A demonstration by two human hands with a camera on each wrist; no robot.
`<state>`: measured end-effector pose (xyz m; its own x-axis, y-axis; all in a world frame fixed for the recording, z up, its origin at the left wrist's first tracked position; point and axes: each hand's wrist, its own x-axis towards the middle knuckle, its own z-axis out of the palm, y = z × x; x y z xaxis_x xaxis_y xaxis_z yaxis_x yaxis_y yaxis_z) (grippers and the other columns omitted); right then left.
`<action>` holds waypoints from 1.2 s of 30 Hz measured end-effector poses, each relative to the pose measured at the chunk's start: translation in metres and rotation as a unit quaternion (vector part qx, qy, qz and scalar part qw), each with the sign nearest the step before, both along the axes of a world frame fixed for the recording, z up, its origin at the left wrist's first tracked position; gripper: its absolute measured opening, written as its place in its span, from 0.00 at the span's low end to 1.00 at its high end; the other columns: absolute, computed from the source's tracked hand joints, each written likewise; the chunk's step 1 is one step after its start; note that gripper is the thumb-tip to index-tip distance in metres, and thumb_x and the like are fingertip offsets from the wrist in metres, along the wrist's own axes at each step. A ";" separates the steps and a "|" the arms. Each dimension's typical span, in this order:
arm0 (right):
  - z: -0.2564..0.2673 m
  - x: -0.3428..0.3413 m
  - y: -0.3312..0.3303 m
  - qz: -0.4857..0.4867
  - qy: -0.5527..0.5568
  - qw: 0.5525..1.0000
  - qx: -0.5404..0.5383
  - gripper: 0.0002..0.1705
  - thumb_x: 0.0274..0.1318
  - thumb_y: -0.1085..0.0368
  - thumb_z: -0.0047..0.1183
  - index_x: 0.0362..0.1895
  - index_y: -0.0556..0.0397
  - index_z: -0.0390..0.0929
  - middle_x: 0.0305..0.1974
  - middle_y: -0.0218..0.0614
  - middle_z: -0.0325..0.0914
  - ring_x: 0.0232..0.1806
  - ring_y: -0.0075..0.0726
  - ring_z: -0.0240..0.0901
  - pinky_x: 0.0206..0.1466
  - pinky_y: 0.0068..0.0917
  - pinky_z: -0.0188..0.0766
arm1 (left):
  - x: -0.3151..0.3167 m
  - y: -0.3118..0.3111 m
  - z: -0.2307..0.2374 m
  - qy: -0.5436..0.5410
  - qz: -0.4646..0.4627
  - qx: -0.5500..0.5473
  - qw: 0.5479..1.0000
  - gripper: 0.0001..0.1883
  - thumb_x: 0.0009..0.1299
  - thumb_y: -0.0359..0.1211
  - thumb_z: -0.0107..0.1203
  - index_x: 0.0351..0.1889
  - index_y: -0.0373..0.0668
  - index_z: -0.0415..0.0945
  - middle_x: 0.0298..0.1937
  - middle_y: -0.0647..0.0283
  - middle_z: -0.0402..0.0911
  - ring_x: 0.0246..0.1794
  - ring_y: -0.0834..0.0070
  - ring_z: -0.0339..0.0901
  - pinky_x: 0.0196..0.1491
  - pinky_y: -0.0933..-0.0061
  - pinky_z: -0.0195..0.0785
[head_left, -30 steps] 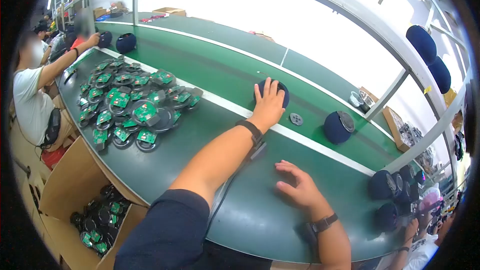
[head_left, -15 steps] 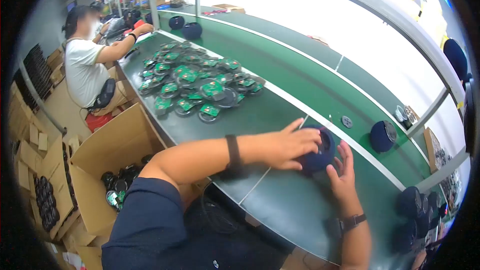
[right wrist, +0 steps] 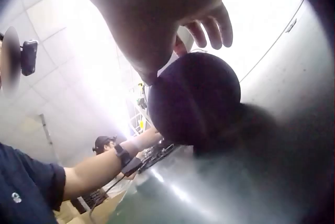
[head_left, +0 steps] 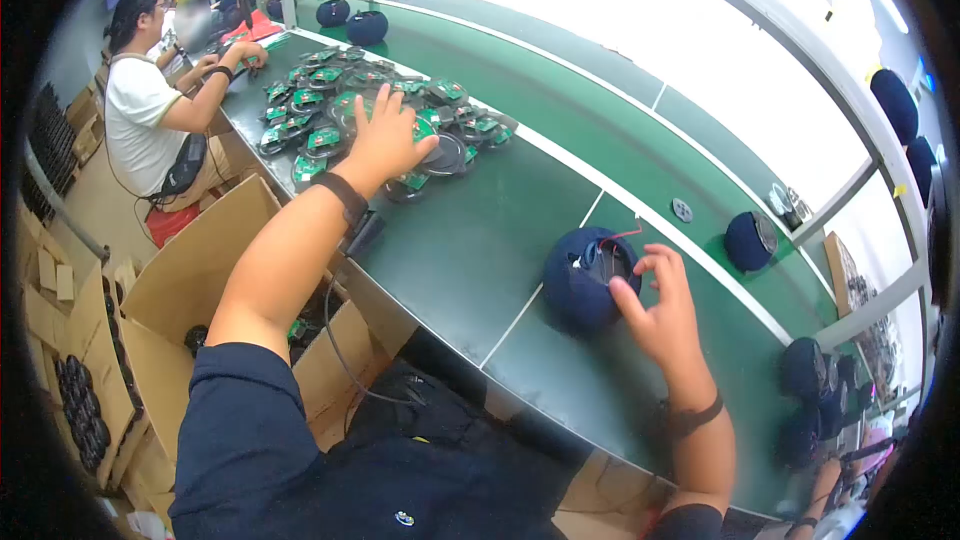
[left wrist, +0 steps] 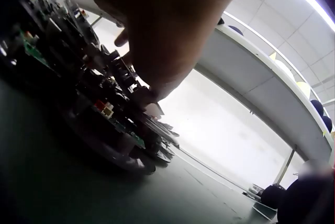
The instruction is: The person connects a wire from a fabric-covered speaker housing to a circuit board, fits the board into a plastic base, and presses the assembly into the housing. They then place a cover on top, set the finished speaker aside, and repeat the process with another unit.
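In the head view, my left hand point(head_left: 383, 143) is over the near side of a heap of round black parts with green circuit boards point(head_left: 323, 138), its fingers spread. The left wrist view shows its fingertips down among the stacked boards point(left wrist: 118, 124). A dark blue, fabric-covered round housing point(head_left: 580, 285) sits on the table with its opening facing up. A thin red wire point(head_left: 628, 233) rises out of that opening. My right hand point(head_left: 660, 312) is at the housing's right side, thumb at the rim and fingers loosely bent above it.
A green conveyor belt point(head_left: 560, 105) runs behind the table, carrying another blue housing point(head_left: 748, 242) and a small grey disc point(head_left: 682, 210). More housings point(head_left: 803, 368) cluster at right. An open cardboard box point(head_left: 190, 275) stands below the table's left edge. Another person point(head_left: 150, 115) works beyond it.
The blue housing has come from the belt onto the table in front of me. My left hand has left it and moved left to the board heap; my right hand has come to the housing.
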<state>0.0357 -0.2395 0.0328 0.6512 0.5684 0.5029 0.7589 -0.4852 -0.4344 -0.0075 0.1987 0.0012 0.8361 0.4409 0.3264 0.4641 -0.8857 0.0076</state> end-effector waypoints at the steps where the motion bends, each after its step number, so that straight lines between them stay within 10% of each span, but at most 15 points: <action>1: 0.002 0.005 0.002 -0.002 0.006 1.000 -0.013 0.21 0.53 0.55 0.67 0.41 0.56 0.75 0.56 0.53 0.73 0.58 0.60 0.72 0.63 0.43 0.68 | 0.001 0.001 -0.006 -0.051 -0.019 0.017 0.998 0.34 0.69 0.55 0.59 0.64 0.39 0.72 0.74 0.45 0.62 0.81 0.49 0.44 0.76 0.31 0.29; 5: 0.028 -0.003 0.027 -0.038 0.052 0.996 -0.057 0.16 0.53 0.57 0.66 0.36 0.56 0.81 0.56 0.50 0.76 0.59 0.57 0.73 0.62 0.42 0.70 | 0.000 -0.006 -0.008 -0.170 -0.105 -0.015 0.980 0.26 0.66 0.46 0.65 0.57 0.44 0.72 0.68 0.53 0.69 0.80 0.54 0.50 0.75 0.28 0.27; 11: 0.021 0.007 0.029 -0.041 0.135 0.988 -0.066 0.11 0.52 0.61 0.65 0.30 0.57 0.83 0.56 0.48 0.78 0.60 0.54 0.74 0.63 0.40 0.70 | 0.003 -0.049 0.016 -0.315 -0.253 -0.171 0.899 0.25 0.65 0.31 0.67 0.59 0.43 0.71 0.59 0.55 0.75 0.59 0.60 0.75 0.62 0.67 0.68; 17: 0.017 0.010 0.014 0.034 0.164 0.986 0.009 0.08 0.50 0.66 0.63 0.32 0.56 0.79 0.56 0.46 0.76 0.58 0.55 0.74 0.62 0.39 0.69 | 0.045 -0.144 0.033 -0.368 -0.340 -0.454 0.737 0.25 0.66 0.33 0.69 0.56 0.37 0.70 0.47 0.59 0.81 0.48 0.76 0.79 0.54 0.75 0.73; 21: 0.020 0.010 0.012 0.082 0.076 0.993 0.029 0.08 0.50 0.67 0.63 0.32 0.54 0.77 0.48 0.43 0.78 0.48 0.50 0.75 0.56 0.39 0.71 | 0.063 -0.202 0.030 -0.345 -0.316 -0.721 0.511 0.27 0.67 0.38 0.70 0.55 0.43 0.64 0.41 0.64 0.82 0.35 0.82 0.82 0.28 0.79 0.77; 29: -0.002 0.010 0.031 0.048 0.013 0.996 0.072 0.11 0.50 0.68 0.65 0.39 0.53 0.80 0.33 0.34 0.81 0.40 0.43 0.75 0.44 0.37 0.72 | 0.073 -0.196 0.003 -0.352 -0.228 -0.756 0.502 0.19 0.79 0.47 0.51 0.57 0.42 0.69 0.44 0.64 0.83 0.33 0.81 0.82 0.26 0.78 0.75; 36: -0.019 0.013 0.041 0.006 0.093 0.974 0.206 0.11 0.58 0.67 0.63 0.45 0.54 0.85 0.36 0.32 0.85 0.39 0.35 0.75 0.45 0.33 0.71 | 0.050 -0.198 0.018 -0.373 -0.254 -0.768 0.454 0.16 0.77 0.31 0.54 0.58 0.39 0.64 0.48 0.59 0.81 0.48 0.79 0.78 0.51 0.75 0.72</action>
<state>0.0486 -0.1980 0.0138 0.7473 0.3509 0.5643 0.6531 -0.2316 -0.7209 0.0420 0.0012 0.0191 0.8664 0.4399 0.2362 -0.4370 0.4393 0.7849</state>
